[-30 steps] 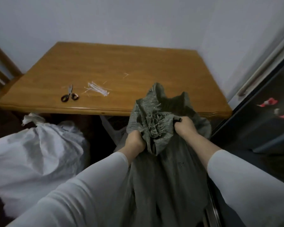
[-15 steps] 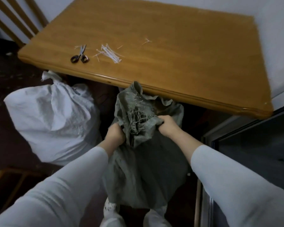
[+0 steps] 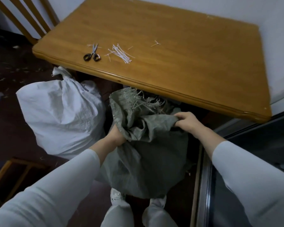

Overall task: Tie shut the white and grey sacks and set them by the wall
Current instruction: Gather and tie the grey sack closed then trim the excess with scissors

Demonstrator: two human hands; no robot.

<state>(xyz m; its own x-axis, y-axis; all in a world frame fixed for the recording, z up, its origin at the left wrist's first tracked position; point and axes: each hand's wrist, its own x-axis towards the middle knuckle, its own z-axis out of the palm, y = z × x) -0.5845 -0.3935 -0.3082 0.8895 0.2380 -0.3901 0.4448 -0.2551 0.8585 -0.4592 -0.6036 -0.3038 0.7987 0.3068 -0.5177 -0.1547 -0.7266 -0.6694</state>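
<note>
A grey woven sack (image 3: 147,161) stands on the dark floor in front of my feet, its frayed mouth loose and bunched just under the table's front edge. My left hand (image 3: 116,134) grips a fold of the mouth on its left side. My right hand (image 3: 186,119) pinches the cloth on the right side. To the left sits a white sack (image 3: 59,115), full, its neck gathered into a knot-like tuft (image 3: 61,73) at the top. A bundle of white cable ties (image 3: 121,53) lies on the wooden table (image 3: 179,51).
Black-handled scissors (image 3: 92,54) lie left of the ties, with a few cut tie ends scattered around. A wooden chair back (image 3: 25,17) stands at the far left. A dark glass cabinet (image 3: 252,161) flanks my right. A wooden frame (image 3: 10,174) lies low left. White wall behind the table.
The view has tilted down and the grey sack has come lower onto the floor. My hands have spread apart, the right one moving to the sack's right edge, and the mouth has loosened.
</note>
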